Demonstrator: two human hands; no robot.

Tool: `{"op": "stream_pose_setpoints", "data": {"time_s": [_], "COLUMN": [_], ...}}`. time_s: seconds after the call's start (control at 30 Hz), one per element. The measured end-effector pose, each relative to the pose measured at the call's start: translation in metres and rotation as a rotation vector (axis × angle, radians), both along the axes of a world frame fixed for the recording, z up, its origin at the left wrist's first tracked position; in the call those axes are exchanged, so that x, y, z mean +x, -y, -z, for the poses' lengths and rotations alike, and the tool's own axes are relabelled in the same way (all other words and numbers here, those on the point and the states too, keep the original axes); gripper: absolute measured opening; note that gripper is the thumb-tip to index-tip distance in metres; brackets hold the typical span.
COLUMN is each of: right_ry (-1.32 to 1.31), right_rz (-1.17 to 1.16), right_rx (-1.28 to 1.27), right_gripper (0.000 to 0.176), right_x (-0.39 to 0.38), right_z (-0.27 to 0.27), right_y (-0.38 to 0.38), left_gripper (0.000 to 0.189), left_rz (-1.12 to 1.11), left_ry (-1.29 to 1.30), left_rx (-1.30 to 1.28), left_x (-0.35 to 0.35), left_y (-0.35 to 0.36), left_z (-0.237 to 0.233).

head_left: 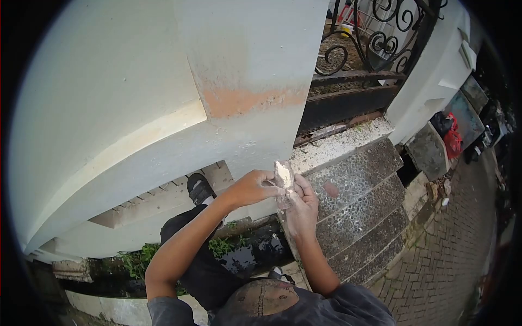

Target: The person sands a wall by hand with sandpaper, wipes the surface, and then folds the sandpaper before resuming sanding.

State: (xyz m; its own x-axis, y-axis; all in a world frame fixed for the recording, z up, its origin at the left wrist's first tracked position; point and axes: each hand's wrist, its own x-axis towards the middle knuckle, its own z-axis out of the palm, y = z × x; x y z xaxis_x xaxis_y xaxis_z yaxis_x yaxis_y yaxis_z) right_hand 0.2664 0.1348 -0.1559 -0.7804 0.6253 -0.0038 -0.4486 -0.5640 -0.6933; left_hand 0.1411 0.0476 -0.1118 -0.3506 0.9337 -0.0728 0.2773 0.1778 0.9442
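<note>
Both my hands meet in front of me, above the drain's edge and beside the stone steps. Between them is a small flat piece (283, 176) with a cream-white powdery or pasty face and a greyish rim; its kind is not clear. My left hand (251, 188) pinches it from the left side with thumb and fingers. From the right and below, my right hand (302, 207) grips it, its fingers curled and dusted white. Beyond them stands the white wall pillar (255, 54), which has a rough orange-brown patch (239, 102) across it.
Pebbled steps (353, 190) rise on the right to a black wrought-iron gate (353, 103). A water-filled drain (255, 252) with green plants runs below me. One sandaled foot (200, 188) rests on the wall's ledge. Red and black bags (452, 138) lie near the paved road (440, 261).
</note>
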Motion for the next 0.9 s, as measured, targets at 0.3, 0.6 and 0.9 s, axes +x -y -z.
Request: {"op": "stream_pose_setpoints", "data": {"time_s": [0.3,0.6,0.9], "right_ry": [0.209,0.024,0.250], "right_rz": [0.160,-0.103,-0.106], "right_rx": [0.355,0.113,0.198], "right_gripper": [0.038,0.064,0.061], "right_x": [0.003,0.012,0.007], "right_z": [0.025,0.008,0.040], "right_y": [0.000,-0.030,-0.028], "left_gripper": [0.025,0.054,0.074], "left_rz": [-0.163,-0.071,-0.061], "left_ry": [-0.205,-0.372,-0.375], "left_rx": [-0.067,-0.026,-0.096], "left_x": [-0.001,-0.001,-0.005], "left_y": [-0.009,-0.014,-0.007], "left_z": [0.010,-0.003,-0.005]}}
